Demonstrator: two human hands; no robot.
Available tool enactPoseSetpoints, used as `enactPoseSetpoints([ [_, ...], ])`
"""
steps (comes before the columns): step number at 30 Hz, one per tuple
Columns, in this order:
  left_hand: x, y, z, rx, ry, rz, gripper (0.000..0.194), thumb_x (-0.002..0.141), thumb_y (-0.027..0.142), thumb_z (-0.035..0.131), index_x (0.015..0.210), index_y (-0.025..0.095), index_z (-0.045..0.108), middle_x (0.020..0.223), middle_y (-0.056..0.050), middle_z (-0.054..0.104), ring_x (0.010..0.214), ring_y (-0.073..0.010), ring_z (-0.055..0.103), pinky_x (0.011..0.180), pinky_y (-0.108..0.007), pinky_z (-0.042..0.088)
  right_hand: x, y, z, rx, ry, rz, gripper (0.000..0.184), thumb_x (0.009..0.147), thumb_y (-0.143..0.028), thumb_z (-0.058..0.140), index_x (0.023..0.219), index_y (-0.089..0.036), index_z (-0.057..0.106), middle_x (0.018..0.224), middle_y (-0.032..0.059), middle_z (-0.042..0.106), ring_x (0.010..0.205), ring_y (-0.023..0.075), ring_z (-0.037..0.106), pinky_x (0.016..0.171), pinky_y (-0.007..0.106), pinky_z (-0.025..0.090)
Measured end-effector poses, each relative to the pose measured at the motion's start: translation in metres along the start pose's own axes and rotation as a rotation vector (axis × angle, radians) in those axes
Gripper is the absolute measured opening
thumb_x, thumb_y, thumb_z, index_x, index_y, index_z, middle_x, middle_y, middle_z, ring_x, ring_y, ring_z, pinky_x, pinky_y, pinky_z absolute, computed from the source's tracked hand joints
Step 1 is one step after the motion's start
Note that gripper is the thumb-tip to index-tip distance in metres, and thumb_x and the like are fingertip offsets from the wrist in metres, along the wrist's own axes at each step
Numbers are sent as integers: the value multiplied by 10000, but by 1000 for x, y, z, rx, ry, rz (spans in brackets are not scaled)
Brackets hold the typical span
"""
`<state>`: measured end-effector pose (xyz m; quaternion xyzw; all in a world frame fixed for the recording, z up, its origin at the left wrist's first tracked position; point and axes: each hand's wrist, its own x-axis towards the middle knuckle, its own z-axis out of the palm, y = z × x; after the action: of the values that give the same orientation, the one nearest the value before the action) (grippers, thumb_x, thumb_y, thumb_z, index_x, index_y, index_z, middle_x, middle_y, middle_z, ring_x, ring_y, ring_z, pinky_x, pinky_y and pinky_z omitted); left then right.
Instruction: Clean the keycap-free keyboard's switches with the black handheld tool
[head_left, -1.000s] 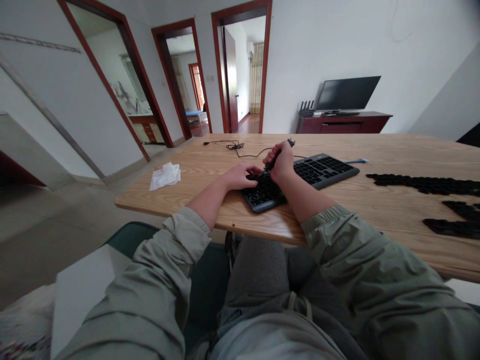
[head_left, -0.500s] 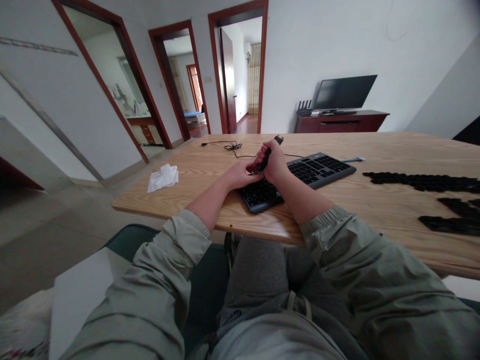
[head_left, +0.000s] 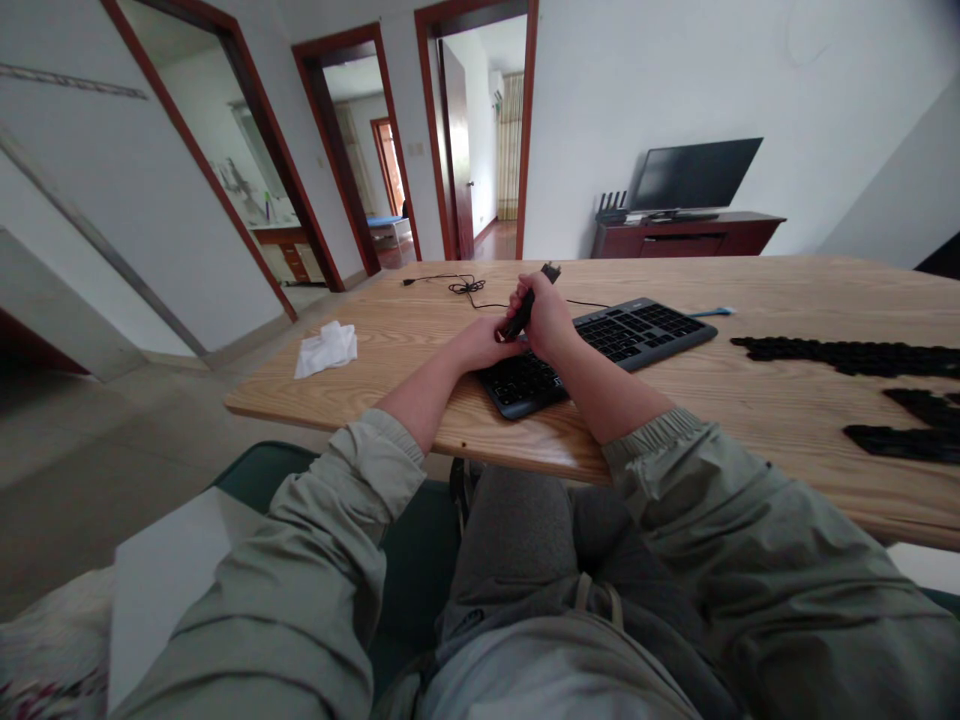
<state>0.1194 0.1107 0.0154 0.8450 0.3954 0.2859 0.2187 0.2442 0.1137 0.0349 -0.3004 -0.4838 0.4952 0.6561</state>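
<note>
From the head view, the right hand is closed around a slim black tool above a black keyboard. The left hand, half curled and holding nothing, rests just beside the tool's lower end. Loose black keycaps lie at 3 o'clock, a crumpled tissue at 9 o'clock.

Soft, even indoor light; warped edges.

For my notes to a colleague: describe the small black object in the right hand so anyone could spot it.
On the light wooden table, find the flat black keyboard. Above its near end, the right hand grips a slim black tool, the one thing there held up off the table.
</note>
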Motion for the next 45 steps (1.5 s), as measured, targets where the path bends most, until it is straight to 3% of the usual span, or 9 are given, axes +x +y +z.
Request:
enactPoseSetpoints([
  [5,-1,1,2,34,51,-41,229,793,314,630,930,131,632,786,-30,634,699,-153,531,672,-292,410,-7,-3,-4,-194,-23,-145,291,807,-359,660,642,-214,469,574,-45,458,584,108,459,544,208,417],
  [9,-1,1,2,15,59,24,183,792,293,613,887,138,635,793,-28,649,722,-158,548,714,-296,428,-6,-7,-14,-277,32,-226,354,814,-419,689,630,-212,468,563,-44,410,580,107,431,519,205,390],
  [14,-1,2,1,23,66,24,145,776,287,591,767,144,609,708,-12,612,657,-146,532,651,-286,408,-6,-8,-23,-368,76,-253,455,782,-540,704,604,-215,440,507,-53,339,513,100,376,467,226,341],
  [22,-3,9,2,103,76,26,133,758,275,547,751,154,600,695,-18,596,636,-152,508,661,-301,400,-6,-13,-41,-541,35,-264,489,771,-565,701,548,-202,461,470,-55,390,481,88,347,446,232,291],
  [29,-4,9,0,-50,104,55,102,732,244,528,683,158,552,644,12,527,630,-139,479,651,-290,388,-5,-4,-55,-393,-143,-148,400,813,-548,658,644,-192,589,544,-33,532,508,97,441,474,206,336],
  [33,-5,7,-1,-129,112,10,102,716,242,531,709,150,576,663,11,542,651,-140,483,675,-289,403,-3,3,-57,-369,-144,-59,378,882,-450,533,611,-195,604,530,-19,537,488,106,440,492,220,356],
  [38,-2,6,0,-171,129,1,107,701,252,550,697,149,581,696,2,569,688,-148,499,689,-290,416,-17,-1,-67,-842,-325,-248,154,744,-159,573,651,-197,689,605,-18,634,606,145,538,617,255,412],
  [41,-3,10,0,-170,124,2,119,701,265,545,672,152,571,692,-3,567,683,-147,494,681,-290,414,-30,-4,-75,-1054,-477,-297,239,756,-135,555,857,-212,758,799,8,731,729,181,621,738,292,457],
  [45,-4,13,-2,-185,134,5,99,658,254,535,671,160,562,688,-4,554,680,-147,485,655,-287,400,-38,-4,-76,-1138,-594,-374,349,772,-143,582,1061,-231,756,1000,45,742,892,218,655,895,330,460],
])
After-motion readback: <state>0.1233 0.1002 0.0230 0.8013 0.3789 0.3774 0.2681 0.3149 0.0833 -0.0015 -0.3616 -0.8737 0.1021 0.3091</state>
